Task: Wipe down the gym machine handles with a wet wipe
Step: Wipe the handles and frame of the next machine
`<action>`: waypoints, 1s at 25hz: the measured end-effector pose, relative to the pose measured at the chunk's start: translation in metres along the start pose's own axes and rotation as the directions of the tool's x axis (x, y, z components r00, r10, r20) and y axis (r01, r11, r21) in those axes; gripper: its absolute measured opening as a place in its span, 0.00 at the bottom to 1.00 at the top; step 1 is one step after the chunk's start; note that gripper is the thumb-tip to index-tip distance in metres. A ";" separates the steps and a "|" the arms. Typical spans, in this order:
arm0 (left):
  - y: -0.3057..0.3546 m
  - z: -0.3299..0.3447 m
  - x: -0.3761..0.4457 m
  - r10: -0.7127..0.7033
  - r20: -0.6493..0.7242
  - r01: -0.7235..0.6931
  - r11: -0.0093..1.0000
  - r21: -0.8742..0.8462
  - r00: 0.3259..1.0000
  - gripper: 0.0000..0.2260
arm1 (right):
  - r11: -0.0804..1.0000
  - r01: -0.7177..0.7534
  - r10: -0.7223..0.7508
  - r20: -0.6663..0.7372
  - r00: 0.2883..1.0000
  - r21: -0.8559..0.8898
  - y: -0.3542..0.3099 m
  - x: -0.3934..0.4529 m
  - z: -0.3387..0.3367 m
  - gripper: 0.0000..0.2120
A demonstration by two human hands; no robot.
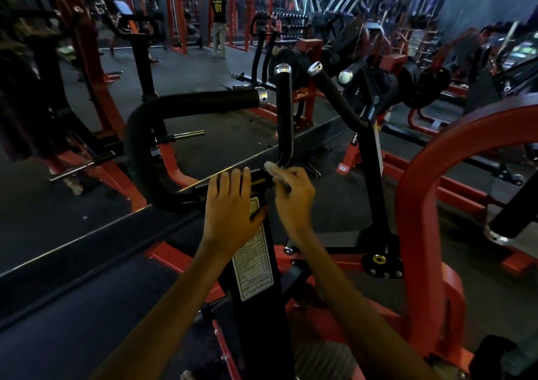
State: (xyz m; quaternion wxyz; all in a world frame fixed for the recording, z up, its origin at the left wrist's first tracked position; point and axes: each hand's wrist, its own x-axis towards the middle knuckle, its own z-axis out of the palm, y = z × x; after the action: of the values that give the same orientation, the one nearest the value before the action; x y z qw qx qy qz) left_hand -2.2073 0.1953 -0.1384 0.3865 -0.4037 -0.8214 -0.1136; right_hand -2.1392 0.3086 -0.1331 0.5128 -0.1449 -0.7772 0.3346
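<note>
Machine frame, red and arched, fills the 3 o'clock side of the view, and the black post with a white label rises through the middle. From the top of this post the black handles spread out: the left handle lies almost level, its long axis running from 9 to 3 o'clock with the metal cap at the 3 o'clock end; the middle handle stands upright, its long axis from 6 to 12 o'clock and its cap at 12; another handle leans toward 11 o'clock. The left hand rests on the top of the post with straight fingers laid flat over it, holding nothing, it seems to steady the machine. The right hand has its fingers curled and pinches the small white wipe, which touches the foot of the middle handle, just at 1 o'clock from the left fingers. I judge that the wiping step is under way at the lowest part of this handle. The next move probably needs the wipe closed round the bar and drawn up toward 12 o'clock, to the cap.
</note>
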 end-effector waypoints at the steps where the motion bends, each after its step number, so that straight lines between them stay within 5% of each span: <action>1: 0.000 0.000 0.000 -0.001 0.000 0.001 1.000 -0.004 1.000 0.35 | 1.000 0.004 -0.004 0.006 1.000 0.000 0.001 -0.005 0.001 0.13; 6: 0.001 -0.001 0.000 -0.006 0.019 0.006 1.000 0.011 1.000 0.35 | 0.997 0.057 -0.059 -0.037 0.998 -0.051 0.003 0.041 -0.009 0.07; 15: 0.000 0.000 -0.001 -0.011 0.062 0.009 1.000 0.021 0.998 0.35 | 0.963 0.039 0.010 0.178 0.984 -0.266 -0.002 0.089 -0.019 0.08; 20: -0.001 0.000 -0.001 -0.008 0.030 0.008 1.000 0.004 1.000 0.35 | 0.975 0.092 -0.090 0.020 0.996 -0.201 0.000 0.108 -0.015 0.10; 25: -0.001 0.002 0.001 -0.021 0.043 0.021 1.000 -0.003 0.999 0.34 | 0.949 0.105 -0.087 0.074 0.993 -0.298 0.009 0.149 -0.005 0.07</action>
State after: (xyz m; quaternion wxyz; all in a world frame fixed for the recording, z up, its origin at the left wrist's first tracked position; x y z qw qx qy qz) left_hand -2.2092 0.1961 -0.1392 0.3668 -0.3980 -0.8336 -0.1105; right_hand -2.1996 0.4017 -0.0332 0.4769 -0.1731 -0.8403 0.1911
